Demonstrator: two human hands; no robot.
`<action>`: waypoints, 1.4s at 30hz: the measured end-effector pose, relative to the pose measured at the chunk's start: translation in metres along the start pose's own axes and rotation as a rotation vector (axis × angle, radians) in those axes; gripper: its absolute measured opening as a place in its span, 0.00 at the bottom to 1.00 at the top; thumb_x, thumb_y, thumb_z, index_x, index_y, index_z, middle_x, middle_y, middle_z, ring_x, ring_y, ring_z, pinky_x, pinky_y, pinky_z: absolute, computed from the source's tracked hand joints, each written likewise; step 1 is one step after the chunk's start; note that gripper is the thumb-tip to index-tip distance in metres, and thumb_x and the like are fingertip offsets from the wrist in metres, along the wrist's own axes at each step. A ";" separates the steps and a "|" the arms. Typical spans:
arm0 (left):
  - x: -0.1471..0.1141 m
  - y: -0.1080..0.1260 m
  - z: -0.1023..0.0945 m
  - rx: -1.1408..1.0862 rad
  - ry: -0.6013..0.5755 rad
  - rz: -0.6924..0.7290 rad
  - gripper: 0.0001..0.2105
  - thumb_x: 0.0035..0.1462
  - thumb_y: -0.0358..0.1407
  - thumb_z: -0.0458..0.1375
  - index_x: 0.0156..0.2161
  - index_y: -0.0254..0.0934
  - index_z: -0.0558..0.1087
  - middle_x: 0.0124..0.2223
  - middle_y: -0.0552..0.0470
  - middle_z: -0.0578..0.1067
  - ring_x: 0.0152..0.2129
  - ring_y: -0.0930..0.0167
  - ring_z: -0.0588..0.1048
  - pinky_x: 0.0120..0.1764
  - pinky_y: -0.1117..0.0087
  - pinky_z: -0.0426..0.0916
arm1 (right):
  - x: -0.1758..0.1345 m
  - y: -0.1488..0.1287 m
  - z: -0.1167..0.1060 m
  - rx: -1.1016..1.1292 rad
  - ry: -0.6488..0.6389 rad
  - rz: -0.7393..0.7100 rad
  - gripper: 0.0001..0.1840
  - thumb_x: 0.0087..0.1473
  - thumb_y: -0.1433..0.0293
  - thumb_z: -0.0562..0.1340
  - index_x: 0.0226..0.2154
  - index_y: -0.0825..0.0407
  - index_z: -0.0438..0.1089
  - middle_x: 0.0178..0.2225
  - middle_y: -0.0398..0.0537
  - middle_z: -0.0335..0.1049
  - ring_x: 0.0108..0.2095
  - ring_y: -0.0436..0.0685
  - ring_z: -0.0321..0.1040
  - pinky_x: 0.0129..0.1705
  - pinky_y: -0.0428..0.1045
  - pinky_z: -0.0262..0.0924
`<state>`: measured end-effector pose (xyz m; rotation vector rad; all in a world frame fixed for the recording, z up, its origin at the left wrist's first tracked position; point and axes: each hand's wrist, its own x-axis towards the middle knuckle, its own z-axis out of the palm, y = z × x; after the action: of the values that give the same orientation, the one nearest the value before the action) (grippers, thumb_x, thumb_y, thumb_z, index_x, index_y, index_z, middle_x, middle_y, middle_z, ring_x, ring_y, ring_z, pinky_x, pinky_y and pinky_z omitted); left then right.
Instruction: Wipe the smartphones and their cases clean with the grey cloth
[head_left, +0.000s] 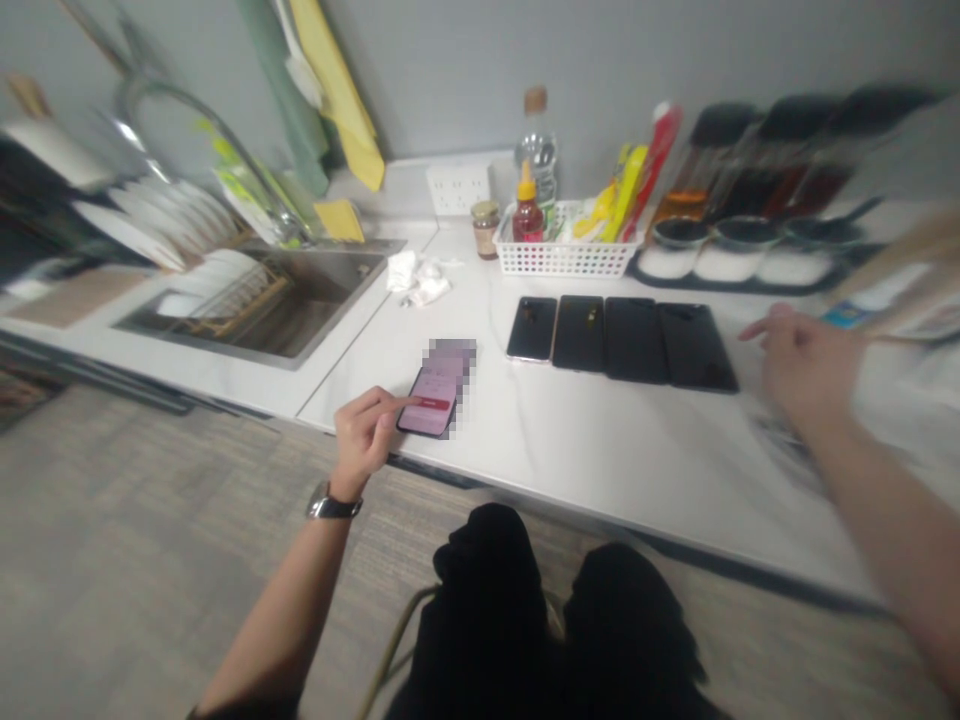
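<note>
A smartphone (426,395) with a lit pink screen and a red bar lies on the counter's front part, its far end pixelated. My left hand (365,430) rests at its near left corner, the index finger stretched onto the red bar and the other fingers partly curled; it holds nothing. To the right, dark-screened phones lie side by side in a row, from a small phone (532,328) to the larger dark phone (697,345) at the right end. Beyond that end hovers my right hand (806,360), slightly blurred, index finger out, nothing visible in it.
A sink (330,300) with a dish rack is at the left. Crumpled tissues (420,278) lie behind the lit phone. Along the wall stand a jar (486,230), a white basket (566,258) with bottles and packets, and a black tray (739,282) of seasoning jars. My knees are below the counter edge.
</note>
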<state>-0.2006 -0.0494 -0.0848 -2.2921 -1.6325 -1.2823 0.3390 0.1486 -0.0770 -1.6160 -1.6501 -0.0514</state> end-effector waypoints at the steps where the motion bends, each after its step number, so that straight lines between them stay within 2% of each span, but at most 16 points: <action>1: 0.000 0.000 0.000 0.002 -0.004 -0.005 0.26 0.78 0.46 0.45 0.49 0.37 0.86 0.34 0.47 0.76 0.30 0.68 0.74 0.34 0.65 0.66 | 0.000 0.000 0.000 -0.001 -0.003 0.001 0.33 0.67 0.54 0.50 0.31 0.53 0.83 0.16 0.45 0.63 0.20 0.57 0.64 0.31 0.52 0.53; 6: -0.001 0.001 -0.001 -0.008 -0.012 0.005 0.25 0.78 0.44 0.46 0.48 0.37 0.86 0.32 0.49 0.75 0.28 0.69 0.73 0.33 0.65 0.65 | 0.000 0.002 -0.001 -0.016 0.007 -0.037 0.33 0.66 0.54 0.49 0.31 0.53 0.83 0.17 0.45 0.64 0.20 0.56 0.63 0.30 0.52 0.51; 13: -0.002 -0.002 -0.001 -0.027 -0.015 0.010 0.23 0.77 0.41 0.47 0.48 0.37 0.86 0.32 0.50 0.73 0.29 0.70 0.73 0.33 0.67 0.64 | 0.000 0.009 0.002 -0.022 -0.023 0.011 0.33 0.67 0.51 0.49 0.32 0.51 0.83 0.17 0.45 0.65 0.21 0.59 0.65 0.31 0.54 0.54; 19: -0.001 -0.003 -0.002 -0.019 -0.029 0.010 0.23 0.77 0.41 0.47 0.49 0.37 0.86 0.32 0.50 0.74 0.28 0.70 0.73 0.33 0.67 0.64 | -0.001 0.003 -0.001 -0.013 -0.027 0.028 0.31 0.65 0.50 0.50 0.30 0.48 0.81 0.14 0.44 0.62 0.19 0.61 0.64 0.29 0.55 0.53; 27: 0.001 0.002 -0.003 0.004 -0.035 -0.020 0.26 0.77 0.45 0.45 0.45 0.36 0.86 0.30 0.49 0.74 0.27 0.69 0.74 0.32 0.66 0.65 | -0.001 0.001 -0.001 0.011 -0.024 0.027 0.29 0.65 0.51 0.50 0.27 0.46 0.79 0.12 0.43 0.58 0.17 0.62 0.61 0.28 0.56 0.51; 34: 0.002 0.002 -0.003 0.007 -0.040 -0.011 0.25 0.77 0.42 0.46 0.44 0.35 0.86 0.30 0.48 0.75 0.27 0.69 0.74 0.32 0.66 0.64 | -0.002 0.003 -0.001 0.021 -0.025 0.012 0.31 0.66 0.52 0.50 0.30 0.50 0.82 0.15 0.44 0.63 0.20 0.60 0.64 0.30 0.54 0.53; 42: 0.001 0.001 -0.002 0.004 -0.037 0.002 0.23 0.77 0.39 0.47 0.45 0.36 0.86 0.30 0.49 0.75 0.27 0.70 0.74 0.31 0.67 0.64 | 0.000 0.007 0.002 0.006 -0.027 0.018 0.32 0.67 0.50 0.49 0.30 0.49 0.82 0.16 0.44 0.64 0.21 0.60 0.65 0.32 0.55 0.55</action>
<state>-0.2008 -0.0503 -0.0819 -2.3291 -1.6415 -1.2423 0.3441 0.1515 -0.0820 -1.6333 -1.6541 -0.0150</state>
